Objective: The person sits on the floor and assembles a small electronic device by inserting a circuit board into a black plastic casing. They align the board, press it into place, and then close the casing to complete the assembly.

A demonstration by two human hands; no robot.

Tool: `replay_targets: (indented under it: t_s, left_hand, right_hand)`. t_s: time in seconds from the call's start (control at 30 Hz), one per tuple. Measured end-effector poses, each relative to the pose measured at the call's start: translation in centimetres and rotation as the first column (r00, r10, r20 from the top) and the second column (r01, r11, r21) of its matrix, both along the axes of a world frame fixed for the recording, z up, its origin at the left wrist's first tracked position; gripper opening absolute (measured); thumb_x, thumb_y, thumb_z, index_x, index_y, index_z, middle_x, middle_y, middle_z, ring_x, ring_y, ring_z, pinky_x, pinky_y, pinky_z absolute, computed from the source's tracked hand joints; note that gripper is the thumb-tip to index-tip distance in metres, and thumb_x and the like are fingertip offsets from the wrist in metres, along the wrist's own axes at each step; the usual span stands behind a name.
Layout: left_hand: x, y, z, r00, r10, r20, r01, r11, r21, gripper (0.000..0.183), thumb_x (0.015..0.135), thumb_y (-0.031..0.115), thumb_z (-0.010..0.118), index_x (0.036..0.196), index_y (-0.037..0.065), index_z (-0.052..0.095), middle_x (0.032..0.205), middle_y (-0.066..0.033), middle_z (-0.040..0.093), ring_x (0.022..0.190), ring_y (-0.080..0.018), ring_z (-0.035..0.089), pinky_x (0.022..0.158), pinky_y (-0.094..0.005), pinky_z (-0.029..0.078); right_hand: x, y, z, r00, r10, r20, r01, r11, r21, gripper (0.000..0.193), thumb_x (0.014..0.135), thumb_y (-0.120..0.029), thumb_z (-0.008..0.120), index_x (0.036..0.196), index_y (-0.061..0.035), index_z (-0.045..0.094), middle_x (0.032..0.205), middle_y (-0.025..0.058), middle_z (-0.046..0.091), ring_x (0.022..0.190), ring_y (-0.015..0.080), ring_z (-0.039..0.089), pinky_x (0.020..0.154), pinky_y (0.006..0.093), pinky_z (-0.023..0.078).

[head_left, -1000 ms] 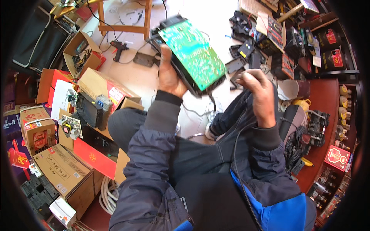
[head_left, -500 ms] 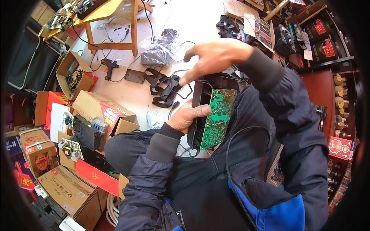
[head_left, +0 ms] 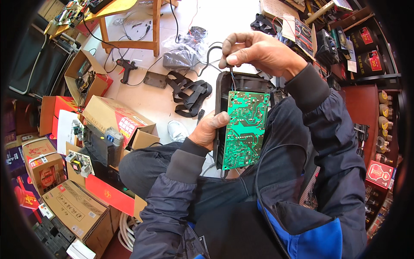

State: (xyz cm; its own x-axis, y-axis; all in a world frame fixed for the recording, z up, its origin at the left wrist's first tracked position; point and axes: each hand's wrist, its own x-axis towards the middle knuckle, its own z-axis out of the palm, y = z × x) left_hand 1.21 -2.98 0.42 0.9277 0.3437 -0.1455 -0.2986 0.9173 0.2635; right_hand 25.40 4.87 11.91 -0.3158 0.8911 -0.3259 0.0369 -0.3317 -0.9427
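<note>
Two hands on board (head_left: pixel 245 129) | left hand (head_left: pixel 210 129) grips case (head_left: pixel 221 116) edge | right hand (head_left: pixel 258 52) pinches wire (head_left: pixel 233 77), seemingly thin | risk: tugging snaps joint, board slips

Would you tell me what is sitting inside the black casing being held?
A green circuit board fills the black casing, solder side showing. The left hand grips the casing's edge; the right hand pinches thin wires at its top. The board's components underneath are hidden.
</note>
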Motion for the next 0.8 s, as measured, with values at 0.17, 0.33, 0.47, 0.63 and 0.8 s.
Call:
replay_targets:
  t_s: [0.17,0.33,0.47,0.63,0.8]
  left_hand:
    - [0.3,0.1,0.6,1.000,-0.018,0.003,0.018,0.999,0.040,0.077,0.092,0.040,0.083,0.148,-0.002,0.052,0.130,-0.0151,0.071,0.114,-0.0248,0.072,0.098,-0.0415,0.061]
    - [0.7,0.2,1.0,1.000,-0.019,-0.010,0.020,0.997,0.072,0.074,0.092,0.041,0.083,0.145,-0.002,0.054,0.129,-0.0139,0.071,0.113,-0.0234,0.072,0.098,-0.0401,0.059]
    - [0.8,0.2,1.3,0.999,-0.018,-0.026,0.020,0.997,0.078,0.073,0.092,0.041,0.084,0.144,-0.002,0.055,0.128,-0.0133,0.071,0.111,-0.0222,0.071,0.098,-0.0384,0.058]
    - [0.7,0.3,1.7,0.998,0.006,-0.062,0.002,0.991,0.137,0.070,0.091,0.039,0.085,0.141,-0.002,0.057,0.123,-0.0126,0.072,0.108,-0.0211,0.071,0.095,-0.0375,0.058]
    - [0.8,0.0,1.7,0.991,0.001,-0.132,0.025,0.982,0.190,0.065,0.091,0.035,0.085,0.137,-0.003,0.060,0.120,-0.0112,0.072,0.104,-0.0196,0.071,0.093,-0.0366,0.058]
  right_hand:
    - [0.3,-1.5,-1.0,0.975,-0.046,-0.219,0.044,0.999,-0.016,0.024,0.089,-0.002,0.079,0.111,-0.0020,0.069,0.110,0.0146,0.078,0.107,0.0212,0.073,0.101,0.0331,0.054]
    - [0.8,-2.2,-0.5,0.979,-0.088,-0.184,0.078,0.995,-0.059,0.023,0.090,0.000,0.079,0.112,-0.0008,0.070,0.112,0.0173,0.078,0.109,0.0249,0.074,0.102,0.0377,0.056]
    - [1.6,-2.4,-0.1,0.984,-0.069,-0.166,0.058,0.996,-0.069,0.021,0.100,-0.013,0.073,0.116,-0.0007,0.071,0.112,0.0155,0.078,0.105,0.0219,0.075,0.098,0.0371,0.058]
    - [1.8,-2.5,-0.1,0.991,-0.126,0.051,0.128,0.990,-0.050,0.019,0.098,-0.017,0.077,0.109,-0.0016,0.075,0.098,0.0052,0.076,0.083,0.0106,0.069,0.080,0.0260,0.056]
    - [1.8,-2.2,0.3,0.997,-0.079,0.024,0.081,0.988,-0.132,0.027,0.092,-0.011,0.081,0.115,-0.0010,0.073,0.094,0.0026,0.072,0.079,0.0096,0.066,0.071,0.0238,0.054]
